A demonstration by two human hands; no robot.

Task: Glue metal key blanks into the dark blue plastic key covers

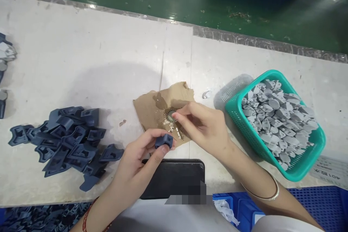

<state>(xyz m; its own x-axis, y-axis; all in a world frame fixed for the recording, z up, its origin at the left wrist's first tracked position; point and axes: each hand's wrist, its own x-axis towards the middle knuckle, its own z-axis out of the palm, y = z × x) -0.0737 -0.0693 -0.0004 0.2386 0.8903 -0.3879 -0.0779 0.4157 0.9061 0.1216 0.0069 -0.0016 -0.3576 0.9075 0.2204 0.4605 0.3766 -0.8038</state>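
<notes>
Between the thumb and fingers of my left hand [145, 159] is a dark blue plastic part [164, 140]. My right hand [202, 125] has its thumb and forefinger pinched at the edge of a small round cap [171, 115] on a piece of brown cardboard [146, 110]; whether a small piece is between the fingertips cannot be made out. Shiny wet patches lie on the cardboard around the cap. A black phone [176, 177] rests just below my hands at the table's near edge.
Dark blue parts form a pile [73, 141] on the left of the white table [116, 43]. At the right, a green basket [317, 159] holds many grey pieces [274, 116]. Blue bins [244, 206] are below the near edge. A small white scrap [206, 94] lies beyond my right hand.
</notes>
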